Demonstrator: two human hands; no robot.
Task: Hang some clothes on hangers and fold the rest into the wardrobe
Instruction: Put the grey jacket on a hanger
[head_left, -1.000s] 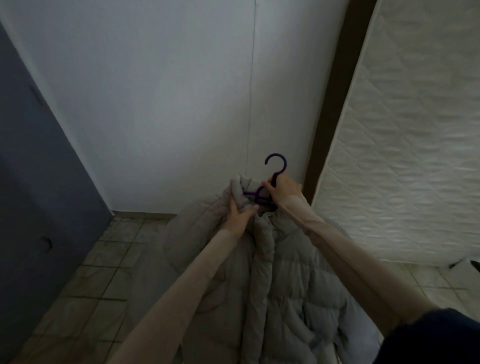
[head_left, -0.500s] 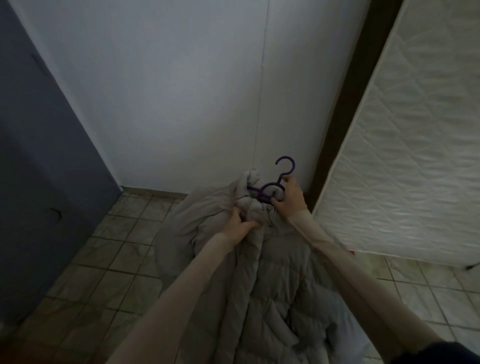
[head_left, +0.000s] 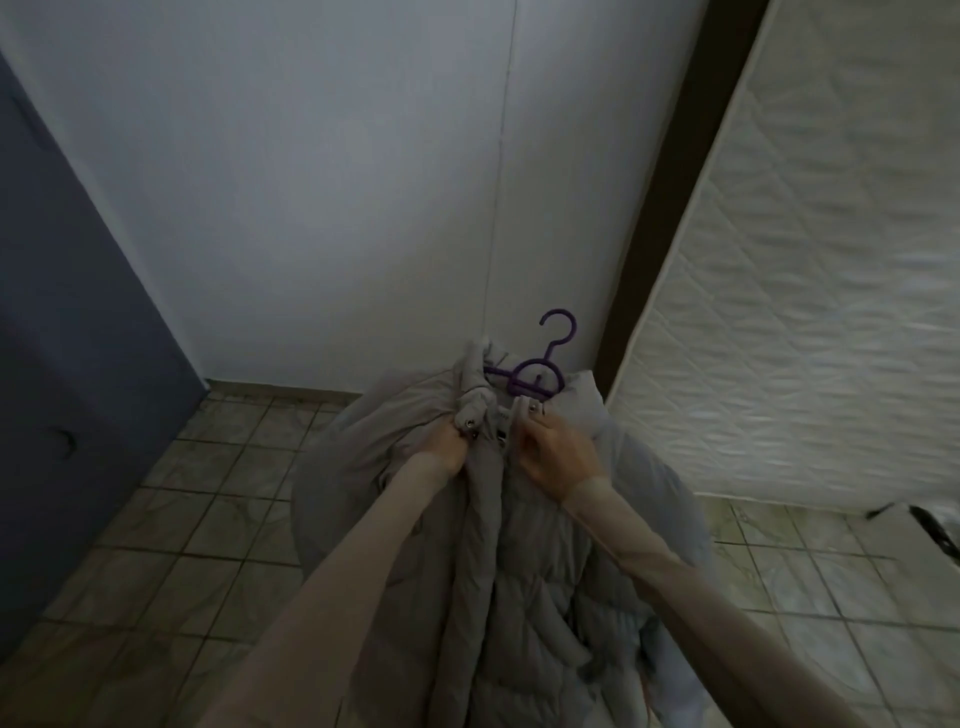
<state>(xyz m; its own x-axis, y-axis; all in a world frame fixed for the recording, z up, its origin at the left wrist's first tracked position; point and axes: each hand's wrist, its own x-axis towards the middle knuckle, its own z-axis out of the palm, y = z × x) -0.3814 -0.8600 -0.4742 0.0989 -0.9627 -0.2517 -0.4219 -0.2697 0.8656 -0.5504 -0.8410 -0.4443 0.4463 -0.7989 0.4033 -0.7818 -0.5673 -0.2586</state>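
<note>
A: Where is the puffer jacket (head_left: 524, 587) right now?

B: You hold it up in front of you, over the tiled floor (head_left: 208, 525). It is grey and quilted, it hangs from its collar down out of the bottom of the view, and the purple hanger (head_left: 535, 371) sits inside the neck. Only the hook and the curved top of the hanger stick out above the collar.

A: And my hands?

B: Your left hand (head_left: 447, 452) has its fingers curled tight round the left front edge of the jacket, just below the collar, where a metal snap (head_left: 470, 423) shows. Your right hand (head_left: 558, 454) pinches the right front edge beside it, fingers bent onto the fabric near another snap. The two hands are close together, with the jacket's opening between them.

A: Is either hand on the hanger?

B: Neither touches it; both grip cloth just below it.

A: What lies around?

B: A pale wall (head_left: 337, 182) stands behind the jacket. A dark blue-grey wardrobe door (head_left: 67, 338) is on your left. A white quilted mattress (head_left: 810, 312) leans upright on your right, with a dark strip (head_left: 675, 182) between it and the wall.
</note>
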